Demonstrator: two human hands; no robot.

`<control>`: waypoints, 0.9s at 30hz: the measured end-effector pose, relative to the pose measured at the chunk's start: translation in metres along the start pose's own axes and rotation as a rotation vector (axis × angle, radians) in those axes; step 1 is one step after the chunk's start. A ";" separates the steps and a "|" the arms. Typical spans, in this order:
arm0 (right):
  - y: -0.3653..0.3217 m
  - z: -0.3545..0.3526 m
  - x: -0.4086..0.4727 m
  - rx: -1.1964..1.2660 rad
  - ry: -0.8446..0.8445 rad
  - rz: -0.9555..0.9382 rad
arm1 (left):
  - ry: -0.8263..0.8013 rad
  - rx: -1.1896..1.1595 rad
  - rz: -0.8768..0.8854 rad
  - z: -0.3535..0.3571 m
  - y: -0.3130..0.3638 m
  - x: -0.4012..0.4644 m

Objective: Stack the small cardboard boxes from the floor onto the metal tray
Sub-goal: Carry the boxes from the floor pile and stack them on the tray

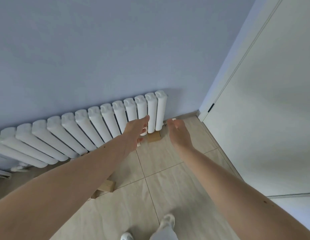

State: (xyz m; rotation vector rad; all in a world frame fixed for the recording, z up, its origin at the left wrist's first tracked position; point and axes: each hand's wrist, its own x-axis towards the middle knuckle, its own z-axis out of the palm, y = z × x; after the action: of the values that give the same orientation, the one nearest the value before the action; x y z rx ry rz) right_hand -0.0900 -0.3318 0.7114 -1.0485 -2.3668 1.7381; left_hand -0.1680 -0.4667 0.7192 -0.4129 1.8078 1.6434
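Note:
A small cardboard box [153, 137] stands on the tiled floor under the right end of the radiator. My left hand [136, 131] reaches toward it from the left, fingers spread and holding nothing. My right hand [178, 133] reaches in from the right, fingers straight, also holding nothing. The box lies between the two hands, apart from both. Nearer to me, another small cardboard box [108, 186] lies on the floor, partly hidden by my left forearm, with a flat cardboard piece [97, 194] beside it. No metal tray is in view.
A white column radiator [81, 132] runs along the blue wall just above the floor. A white door [272, 118] closes off the right side. Light floor tiles [159, 187] stretch toward me, where my feet in white shoes [166, 222] show.

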 end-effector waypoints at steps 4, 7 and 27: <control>-0.010 0.015 0.068 0.001 -0.011 0.020 | 0.032 -0.007 -0.016 0.004 0.028 0.057; -0.013 0.021 0.120 -0.024 -0.030 0.018 | 0.055 -0.029 -0.030 0.011 0.044 0.099; 0.134 0.121 0.424 -0.094 -0.020 0.218 | 0.099 -0.057 -0.205 0.031 -0.031 0.430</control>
State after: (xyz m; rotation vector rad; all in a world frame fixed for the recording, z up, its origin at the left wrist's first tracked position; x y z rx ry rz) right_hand -0.3988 -0.1908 0.3999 -1.3562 -2.4489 1.7212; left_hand -0.4580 -0.3591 0.4167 -0.6928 1.7281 1.5581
